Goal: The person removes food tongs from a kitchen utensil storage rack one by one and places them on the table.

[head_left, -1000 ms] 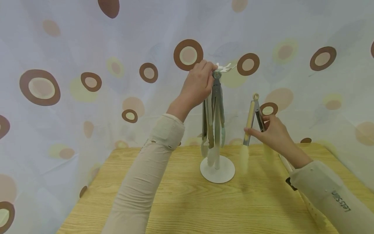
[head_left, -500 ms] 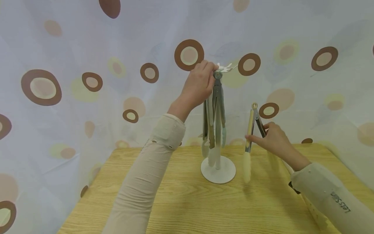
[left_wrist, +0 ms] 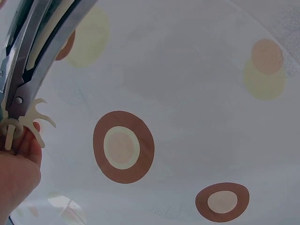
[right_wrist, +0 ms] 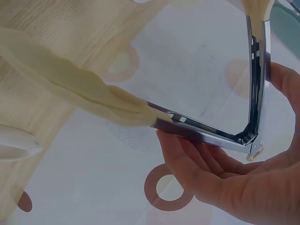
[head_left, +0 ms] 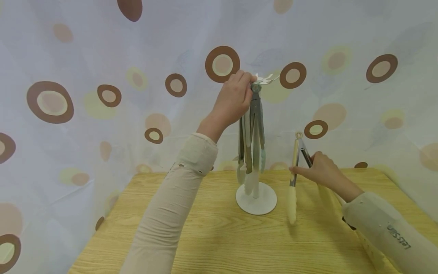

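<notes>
A white rack (head_left: 256,207) with a round base and hooks at its top stands on the table. Several tongs (head_left: 255,110) hang from it, some with grey and teal tips. My left hand (head_left: 233,95) holds the rack's top by the hooks (left_wrist: 36,123), fingers curled there. To the right of the rack, my right hand (head_left: 321,170) grips pale yellow and steel tongs (head_left: 292,205), thumb on one arm and fingers on the other. These tongs are spread wide in the right wrist view, their hinge ring near my palm. My hand and forearm hide part of the far arm in the head view.
Under my right forearm lies a pale yellowish container (head_left: 369,249), mostly hidden, with a small dark piece (head_left: 349,223) at its edge. The wood-grain table (head_left: 219,243) runs back to a patterned curtain (head_left: 191,38).
My right hand has lowered the yellow tongs toward the table, and their tip now sits lower, slightly further right. My left hand stays on the rack's top.
</notes>
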A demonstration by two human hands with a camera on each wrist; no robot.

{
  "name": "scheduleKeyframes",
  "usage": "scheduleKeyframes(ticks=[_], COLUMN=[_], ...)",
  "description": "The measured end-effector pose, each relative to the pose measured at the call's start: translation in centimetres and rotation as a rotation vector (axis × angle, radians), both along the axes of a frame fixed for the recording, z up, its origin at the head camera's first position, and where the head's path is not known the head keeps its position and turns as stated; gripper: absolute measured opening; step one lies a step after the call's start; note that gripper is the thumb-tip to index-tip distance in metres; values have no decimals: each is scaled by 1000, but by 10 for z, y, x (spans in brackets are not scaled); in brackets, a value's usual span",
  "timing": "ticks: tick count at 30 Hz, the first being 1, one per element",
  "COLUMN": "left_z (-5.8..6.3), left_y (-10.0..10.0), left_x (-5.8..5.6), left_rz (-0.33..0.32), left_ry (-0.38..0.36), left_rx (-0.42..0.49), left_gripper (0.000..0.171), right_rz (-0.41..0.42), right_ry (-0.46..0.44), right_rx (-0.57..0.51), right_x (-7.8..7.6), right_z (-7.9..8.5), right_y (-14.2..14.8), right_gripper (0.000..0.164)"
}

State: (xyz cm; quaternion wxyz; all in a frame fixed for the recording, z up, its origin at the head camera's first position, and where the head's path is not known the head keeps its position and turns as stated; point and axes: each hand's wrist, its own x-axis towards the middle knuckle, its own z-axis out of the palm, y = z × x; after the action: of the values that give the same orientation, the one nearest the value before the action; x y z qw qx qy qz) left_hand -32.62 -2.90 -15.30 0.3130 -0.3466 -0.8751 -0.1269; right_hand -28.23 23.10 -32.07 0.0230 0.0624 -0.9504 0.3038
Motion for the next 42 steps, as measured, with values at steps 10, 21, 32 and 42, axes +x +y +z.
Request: scheduleKeyframes(ticks=[10, 21, 32, 42], left_z=[0, -1, -1, -1], left_y=[0, 0, 0, 1], left_x=[-1, -1, -2, -2], left_rz=[6, 0, -1, -3], left_ry=[15, 12, 15, 18], left_rx=[-5, -4, -2, 2], left_gripper=[30, 30, 30, 29], right_rz=[54, 89, 89, 84], right_ry=[-61, -159, -204, -233], right_rx=[79, 149, 125, 84], right_x=[2, 3, 7, 6], right_z=[-5, -14, -21, -33], right_y=[3, 10, 10, 11], right_gripper=[74, 93, 92, 52])
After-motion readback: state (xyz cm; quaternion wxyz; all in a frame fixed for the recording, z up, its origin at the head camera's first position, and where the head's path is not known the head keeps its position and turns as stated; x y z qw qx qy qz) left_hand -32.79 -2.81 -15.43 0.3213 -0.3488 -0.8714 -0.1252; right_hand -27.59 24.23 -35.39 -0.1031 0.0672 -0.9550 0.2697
